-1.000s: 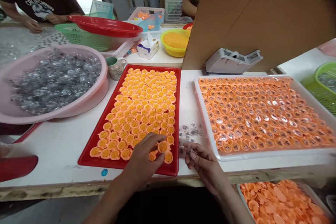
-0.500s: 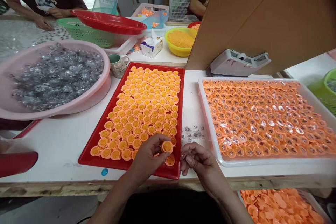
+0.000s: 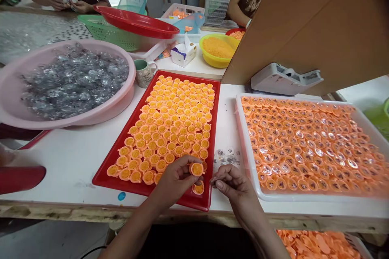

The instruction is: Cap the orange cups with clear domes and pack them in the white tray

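My left hand [image 3: 179, 176] pinches a small orange cup-shaped plastic piece [image 3: 197, 168] with a yellow-orange inside, held over the near right corner of a red tray [image 3: 103, 182]. Rows of the same pieces fill much of that tray. Just right of the tray edge, my right hand [image 3: 232, 184] has thumb and fingertips pressed together. Something tiny and dark or see-through may be between them; I cannot make it out. Several clear printed discs [image 3: 230, 151] lie on the white table beyond this hand.
A white tray [image 3: 258, 194] of orange pieces with printed clear tops stands right. Left is a pink basin [image 3: 133, 77] of clear parts, with a mug [image 3: 144, 73] beside it. A cardboard panel [image 3: 304, 28] and tape dispenser [image 3: 285, 80] stand behind. Two other people work across the table.
The view has shifted slightly, moving the scene rightward. My right fingers have drawn closer together, while my left hand keeps its piece. The person at back left has brought both hands together off the table.
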{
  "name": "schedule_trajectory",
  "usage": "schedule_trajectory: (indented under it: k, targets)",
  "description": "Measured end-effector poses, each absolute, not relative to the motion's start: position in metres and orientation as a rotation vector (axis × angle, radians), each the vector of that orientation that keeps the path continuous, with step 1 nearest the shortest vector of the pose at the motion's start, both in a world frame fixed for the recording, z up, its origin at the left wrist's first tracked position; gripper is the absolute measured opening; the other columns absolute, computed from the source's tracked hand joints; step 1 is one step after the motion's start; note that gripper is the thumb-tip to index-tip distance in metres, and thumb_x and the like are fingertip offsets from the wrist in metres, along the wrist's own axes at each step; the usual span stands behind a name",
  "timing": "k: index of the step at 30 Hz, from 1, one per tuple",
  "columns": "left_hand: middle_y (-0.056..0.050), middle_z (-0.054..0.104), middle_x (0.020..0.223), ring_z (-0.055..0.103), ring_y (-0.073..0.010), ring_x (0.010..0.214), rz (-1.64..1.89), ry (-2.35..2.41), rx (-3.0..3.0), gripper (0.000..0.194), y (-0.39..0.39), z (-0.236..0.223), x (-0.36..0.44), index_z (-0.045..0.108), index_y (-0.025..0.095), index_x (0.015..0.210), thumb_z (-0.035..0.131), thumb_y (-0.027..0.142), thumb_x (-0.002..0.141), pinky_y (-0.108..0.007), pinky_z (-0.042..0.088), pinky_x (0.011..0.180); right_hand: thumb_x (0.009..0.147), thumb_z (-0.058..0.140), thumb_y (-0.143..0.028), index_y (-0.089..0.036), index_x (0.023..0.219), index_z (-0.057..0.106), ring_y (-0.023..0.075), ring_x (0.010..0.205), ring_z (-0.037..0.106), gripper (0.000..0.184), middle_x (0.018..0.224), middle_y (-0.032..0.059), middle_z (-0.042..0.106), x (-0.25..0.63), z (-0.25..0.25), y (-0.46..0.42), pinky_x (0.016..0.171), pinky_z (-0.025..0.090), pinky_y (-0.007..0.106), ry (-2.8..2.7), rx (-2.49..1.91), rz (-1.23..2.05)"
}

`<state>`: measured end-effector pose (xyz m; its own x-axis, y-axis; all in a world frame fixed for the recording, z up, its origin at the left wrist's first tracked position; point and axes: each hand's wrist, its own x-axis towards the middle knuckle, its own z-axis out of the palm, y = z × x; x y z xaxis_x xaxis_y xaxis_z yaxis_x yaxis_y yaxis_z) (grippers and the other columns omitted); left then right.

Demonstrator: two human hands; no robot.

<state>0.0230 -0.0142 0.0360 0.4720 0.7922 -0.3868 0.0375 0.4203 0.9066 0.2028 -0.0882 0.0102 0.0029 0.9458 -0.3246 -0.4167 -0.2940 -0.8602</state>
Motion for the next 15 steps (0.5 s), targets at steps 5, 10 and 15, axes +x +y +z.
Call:
schedule_trajectory:
  k: [5,10,15]
  targets:
    - [0.0,0.067,0.093,0.066,-0.015,0.085,0.582,0.977,1.064,0.023,-0.013,0.035,0.021,0.063,0.019,0.099,0.067,0.017,0.076,-0.027,0.058,0.079,0.08,0.076,-0.025,-0.023,0.096,0.07,0.0117,0.076,0.064,0.017,0.08,0.0003,0.071,0.203,0.008,-0.085,0.075,0.049,0.023,-0.653,-1.164,1.559]
    - [-0.002,0.068,0.092,0.065,-0.0159,0.084,0.536,0.993,1.088,0.029,-0.012,0.038,0.022,0.065,0.018,0.103,0.068,0.018,0.075,-0.028,0.057,0.078,0.081,0.075,-0.025,-0.021,0.083,0.069,0.0117,0.071,0.062,0.008,0.075,-0.0002,0.068,0.203,0.009,-0.082,0.071,0.05,0.023,-0.71,-1.163,1.549]
    - [-0.003,0.069,0.096,0.066,-0.0186,0.091,0.518,1.013,1.072,0.031,-0.012,0.04,0.023,0.065,0.019,0.106,0.069,0.019,0.075,-0.03,0.056,0.082,0.077,0.077,-0.023,-0.021,0.078,0.068,0.0115,0.074,0.06,0.01,0.077,-0.0018,0.065,0.204,0.012,-0.077,0.07,0.049,0.021,-0.768,-1.21,1.495]
